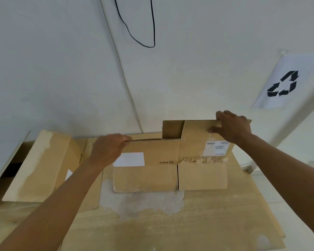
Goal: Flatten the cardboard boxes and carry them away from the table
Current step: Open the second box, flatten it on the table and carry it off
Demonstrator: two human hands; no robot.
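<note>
both hands (109,151) (234,126) grip flattened box (170,156); another box (42,165) lies left.

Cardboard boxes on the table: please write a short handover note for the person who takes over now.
Left hand grips the top edge of the flattened PICO box.
Right hand holds that box's raised flap.
The box lies on a large flat cardboard sheet over the table.
Another box, at left, is not yet flat.
Done: the PICO box is nearly flat.
Left: flatten the other box, carry all away.
</note>
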